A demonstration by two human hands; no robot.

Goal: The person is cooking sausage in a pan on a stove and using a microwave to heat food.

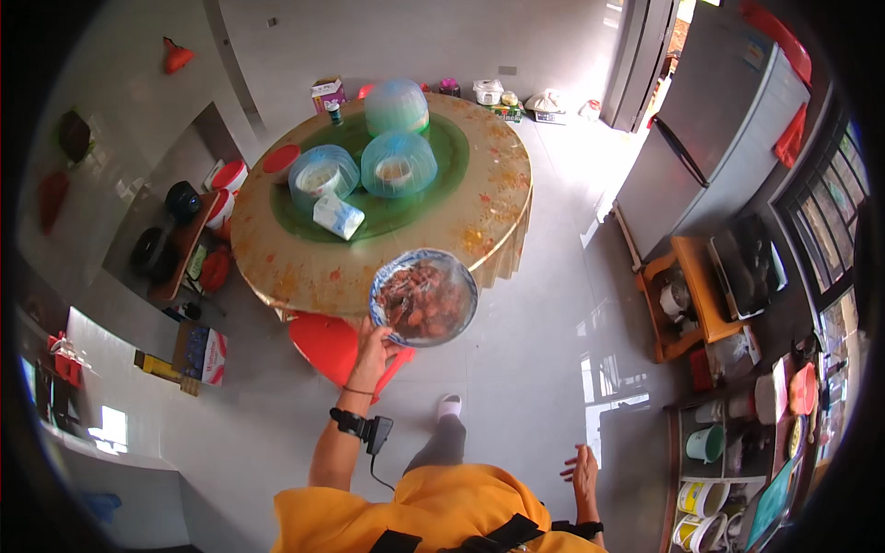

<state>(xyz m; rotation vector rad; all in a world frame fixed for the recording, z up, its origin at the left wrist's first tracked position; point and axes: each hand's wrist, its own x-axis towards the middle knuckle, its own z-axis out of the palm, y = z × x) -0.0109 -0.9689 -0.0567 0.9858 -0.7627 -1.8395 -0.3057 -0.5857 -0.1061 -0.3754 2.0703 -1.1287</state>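
Note:
My left hand [373, 351] grips the near rim of a blue-and-white bowl [382, 275], out in front of my body. Reddish-brown cooked food [425, 297] fills the bowl, and a hazy patch that may be steam or a cover lies over its right side. Behind the bowl is the near edge of a round table [297, 276] with a patterned cloth; in this view the bowl overlaps that edge. A red plastic stool or chair [318, 345] stands under the table by my left wrist. My right hand [583, 470] hangs at my side, fingers apart, holding nothing.
Translucent blue food covers [399, 155] stand over bowls on a green turntable [453, 148], beside a tissue pack [339, 216]. A refrigerator [698, 131], a wooden stand [705, 290] and loaded shelves [726, 442] line the right. Boxes [200, 352] sit on the floor at left.

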